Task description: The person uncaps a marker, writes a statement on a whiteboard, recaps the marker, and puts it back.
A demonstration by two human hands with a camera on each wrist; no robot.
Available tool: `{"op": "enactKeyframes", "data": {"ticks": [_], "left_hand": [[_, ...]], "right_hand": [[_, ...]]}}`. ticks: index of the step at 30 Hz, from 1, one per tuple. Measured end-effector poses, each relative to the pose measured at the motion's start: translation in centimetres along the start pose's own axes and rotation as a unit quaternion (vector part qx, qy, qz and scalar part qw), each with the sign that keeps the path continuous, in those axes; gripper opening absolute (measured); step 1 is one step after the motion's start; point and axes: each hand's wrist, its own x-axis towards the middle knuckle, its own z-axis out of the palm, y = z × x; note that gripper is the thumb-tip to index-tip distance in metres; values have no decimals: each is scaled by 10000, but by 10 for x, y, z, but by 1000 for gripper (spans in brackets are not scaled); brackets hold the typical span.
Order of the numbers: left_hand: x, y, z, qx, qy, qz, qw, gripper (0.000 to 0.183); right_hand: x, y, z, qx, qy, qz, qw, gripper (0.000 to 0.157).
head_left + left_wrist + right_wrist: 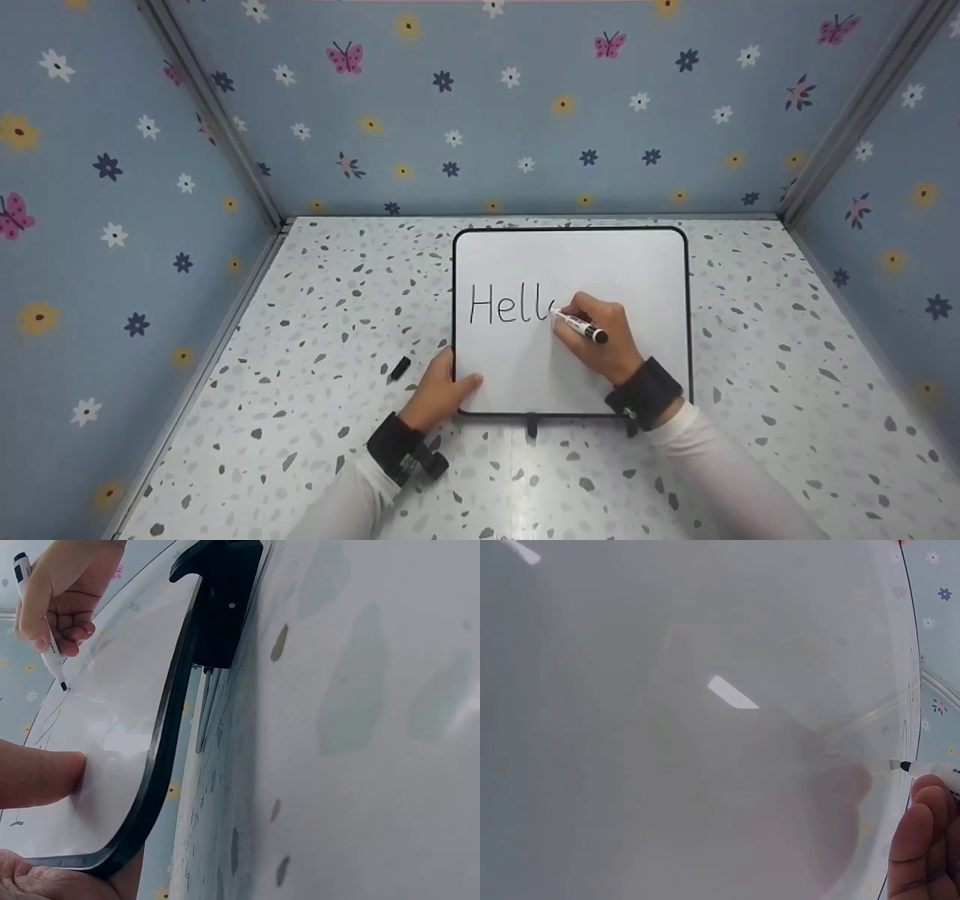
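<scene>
On the whiteboard (517, 364) I am reading handwritten "Hell" (507, 306) in black, a partial curve (551, 304) following; on the marker (580, 326) I am seeing dark print (574, 322), too small to make out.

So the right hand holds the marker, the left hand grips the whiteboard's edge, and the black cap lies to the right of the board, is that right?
Not quite: the black cap lies to the left of the whiteboard, as the head view shows. The rest stands.

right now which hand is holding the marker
The right hand pinches the white marker; the left hand grips the whiteboard near its lower-left corner.
</scene>
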Motion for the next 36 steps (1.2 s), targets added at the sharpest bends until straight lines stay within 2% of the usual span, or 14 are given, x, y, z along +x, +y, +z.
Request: {"op": "enactKeyframes", "data": {"ticks": [20,30,36], "left_hand": [[0,-1,1,57,33,27,10000,55],[2,-3,1,-159,-14,159,9997,54],[0,-2,1,-42,-23,128,9999,56]], "right_hand": [[-8,3,-5,-118,-80,-205,9997,16],[-8,3,-9,-120,18,-141,9998,17],[-8,5,-12,-152,99,-59,9998,16]]}}
